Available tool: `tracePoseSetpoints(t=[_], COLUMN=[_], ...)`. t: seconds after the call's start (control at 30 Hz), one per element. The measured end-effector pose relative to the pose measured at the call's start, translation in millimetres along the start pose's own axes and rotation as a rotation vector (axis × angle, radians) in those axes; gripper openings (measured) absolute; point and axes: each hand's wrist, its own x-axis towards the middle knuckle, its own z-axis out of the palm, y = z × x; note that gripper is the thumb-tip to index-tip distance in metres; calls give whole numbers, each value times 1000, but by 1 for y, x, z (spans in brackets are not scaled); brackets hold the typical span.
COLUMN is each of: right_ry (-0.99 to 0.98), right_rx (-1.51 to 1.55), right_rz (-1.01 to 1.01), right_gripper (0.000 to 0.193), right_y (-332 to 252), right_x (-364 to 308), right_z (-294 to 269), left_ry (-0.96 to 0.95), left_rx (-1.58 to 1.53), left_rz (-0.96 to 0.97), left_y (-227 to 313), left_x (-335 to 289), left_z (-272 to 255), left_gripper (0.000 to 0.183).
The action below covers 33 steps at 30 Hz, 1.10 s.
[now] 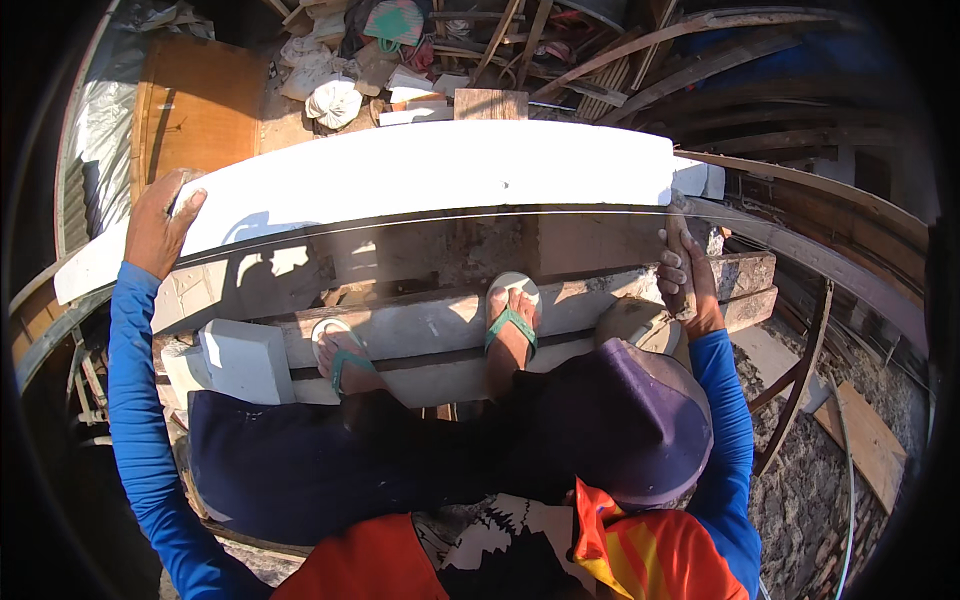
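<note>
A long white block with a smooth face stretches across in front of me, bent by the lens. My left hand grips its left part, thumb on the near face and fingers over the far edge. At the block's right end, my right hand is closed around a dusty, stick-like tool handle; the tool's head cannot be made out. A thin taut string runs along the block's near lower edge.
My sandalled feet stand on wooden planks. A smaller white block lies on the left, and a pale bag-like bundle on the right. Timber poles, a brown board and rubble lie beyond. Curved wooden supports stand at right.
</note>
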Motion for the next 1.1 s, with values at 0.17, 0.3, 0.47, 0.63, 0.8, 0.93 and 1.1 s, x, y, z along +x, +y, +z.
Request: tracePoseSetpoints(t=[0.17, 0.3, 0.47, 0.63, 0.8, 0.93, 1.1], right_ry=[-156, -20, -35, 17, 72, 149, 331], right_rx=[-156, -117, -298, -327, -517, -422, -451], right_rz=[59, 8, 59, -19, -32, -10, 115], right_gripper=[34, 32, 32, 37, 35, 37, 40], right_y=[13, 6, 1, 8, 3, 8, 23], right_x=[19, 12, 2, 4, -3, -12, -45], right_z=[40, 50, 59, 59, 70, 66, 50], left_ry=[31, 23, 24, -19, -33, 140, 296], left_rx=[-12, -15, -2, -26, -51, 93, 130], left_rz=[18, 14, 25, 22, -38, 33, -122], left_y=[-5, -11, -20, -7, -10, -17, -7], left_x=[-4, -4, -6, 0, -1, -22, -80], left_z=[4, 4, 10, 3, 4, -3, -4], left_gripper=[38, 37, 38, 38, 36, 38, 46])
